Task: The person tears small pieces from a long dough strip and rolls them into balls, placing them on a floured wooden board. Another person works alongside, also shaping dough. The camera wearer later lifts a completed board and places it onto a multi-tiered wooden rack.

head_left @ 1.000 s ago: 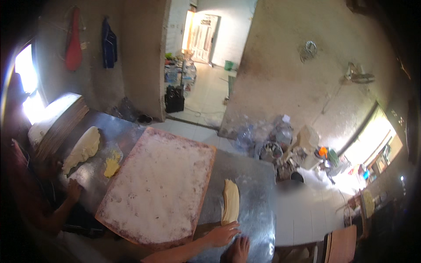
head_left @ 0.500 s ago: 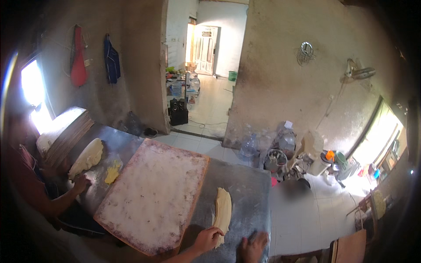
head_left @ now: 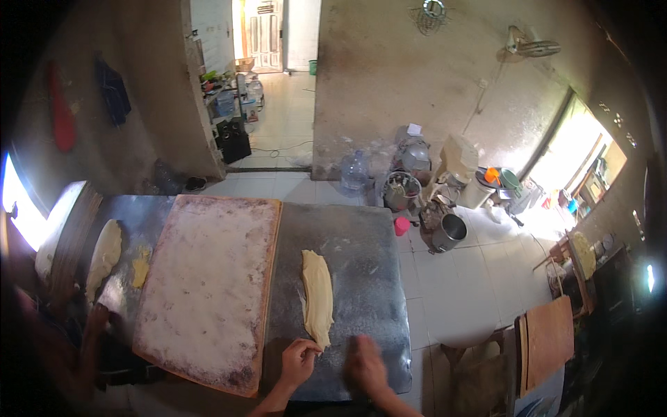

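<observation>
A long pale dough strip [head_left: 318, 299] is laid on the dark metal table [head_left: 361, 243], just right of the floured board [head_left: 208, 292], its length running roughly along the board's right edge. Its near tip is pinched between the thumb and fingertips of the left hand [head_left: 297, 363], which is held just right of the board's near end. The right hand [head_left: 368, 368] is held farther right of the board, apart from the dough strip; it is blurred, and whether its fingers are spread or pressed together cannot be told. Left of the board, 1 yellow lump [head_left: 141, 266] is seen nearest to it, then 1 dough piece [head_left: 104, 257], near whose lower end a co-worker's hand [head_left: 99, 317] is placed; farthest left of the board, a stack of sheets [head_left: 66, 236] is set
</observation>
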